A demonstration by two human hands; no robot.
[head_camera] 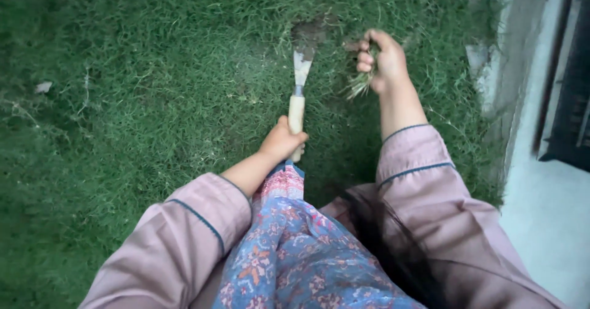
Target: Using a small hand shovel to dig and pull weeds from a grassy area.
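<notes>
trowel: dull metal blade, pale wooden handle | sleeve: matt cloth | lawn: rough grass

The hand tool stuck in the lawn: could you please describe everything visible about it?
The hand tool has a pale, wood-like handle, a dark metal collar and a flat, light metal blade. It points away from the person, its tip dug into a bare patch of soil in the grass. The left hand grips the handle's lower end.
</notes>
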